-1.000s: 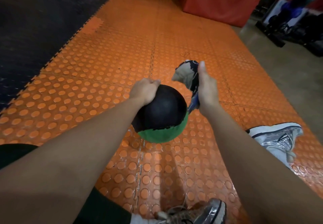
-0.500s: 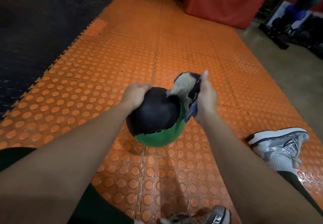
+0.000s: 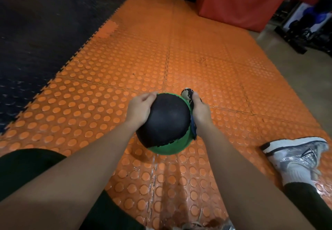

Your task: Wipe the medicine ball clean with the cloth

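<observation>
A black and green medicine ball (image 3: pixel 166 122) is held above the orange studded mat between both hands. My left hand (image 3: pixel 139 108) cups its upper left side, fingers curved over the top. My right hand (image 3: pixel 200 112) grips a crumpled cloth (image 3: pixel 187 94), beige and dark blue, and presses it against the ball's right side. A blue end of the cloth hangs below the hand along the ball. The far side of the ball is hidden.
The orange mat (image 3: pixel 197 64) stretches ahead, with black flooring (image 3: pixel 45 32) to the left and concrete at the right. A red pad (image 3: pixel 239 2) stands at the back. My white shoe (image 3: pixel 294 152) lies at the right; another shoe shows at the bottom edge.
My right hand has come in from beside the ball and now presses the cloth onto its right side, lower than before. The left hand has slid further round the ball's left.
</observation>
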Tool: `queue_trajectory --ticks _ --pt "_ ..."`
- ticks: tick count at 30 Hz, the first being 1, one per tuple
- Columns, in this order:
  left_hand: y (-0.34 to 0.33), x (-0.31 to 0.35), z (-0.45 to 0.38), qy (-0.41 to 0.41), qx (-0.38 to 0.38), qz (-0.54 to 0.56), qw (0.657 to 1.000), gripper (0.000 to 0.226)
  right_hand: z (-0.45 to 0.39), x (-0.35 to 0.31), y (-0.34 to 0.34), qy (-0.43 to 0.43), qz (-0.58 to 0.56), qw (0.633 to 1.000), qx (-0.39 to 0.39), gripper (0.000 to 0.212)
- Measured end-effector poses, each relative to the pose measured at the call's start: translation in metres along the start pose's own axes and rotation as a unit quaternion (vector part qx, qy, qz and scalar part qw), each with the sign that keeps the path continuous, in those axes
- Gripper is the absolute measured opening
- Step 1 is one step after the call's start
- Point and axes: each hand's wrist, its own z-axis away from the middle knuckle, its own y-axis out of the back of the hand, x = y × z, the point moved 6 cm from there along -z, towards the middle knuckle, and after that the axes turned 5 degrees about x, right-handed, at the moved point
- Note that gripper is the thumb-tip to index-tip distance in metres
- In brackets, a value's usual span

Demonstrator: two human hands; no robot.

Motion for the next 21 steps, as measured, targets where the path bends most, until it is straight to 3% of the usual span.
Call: queue_trajectory --ticks 3,6,9,11,15,18,21 --pt "0.004 -0.007 0.003 -0.008 -0.043 0.015 0.999 0.023 0.009 0.029 0.003 -0.100 -0.108 0.989 -0.020 0.056" --pt "0.002 -0.014 0.006 0.043 -0.077 0.008 0.996 0.055 0.015 0.045 0.000 -0.138 -0.176 0.975 -0.010 0.051" --pt "0.005 -0.019 0.011 0.060 -0.086 0.029 0.994 0.048 0.016 0.047 0.001 -0.133 -0.148 0.980 0.024 0.065" --pt "0.008 -0.022 0.017 0.058 -0.082 0.069 0.993 0.065 0.015 0.041 0.003 -0.114 -0.117 0.985 0.047 0.066" --pt "0.009 -0.032 0.014 0.069 -0.104 0.091 0.988 0.068 0.026 0.005 0.006 0.013 0.014 0.997 0.074 0.056" --pt "0.019 -0.027 -0.011 0.070 -0.116 -0.056 0.989 0.067 0.033 -0.028 0.001 0.103 0.107 0.988 0.047 0.050" --pt "0.034 0.011 -0.039 0.027 -0.041 -0.208 0.977 0.051 0.027 -0.034 -0.003 0.102 0.105 0.989 0.028 0.052"
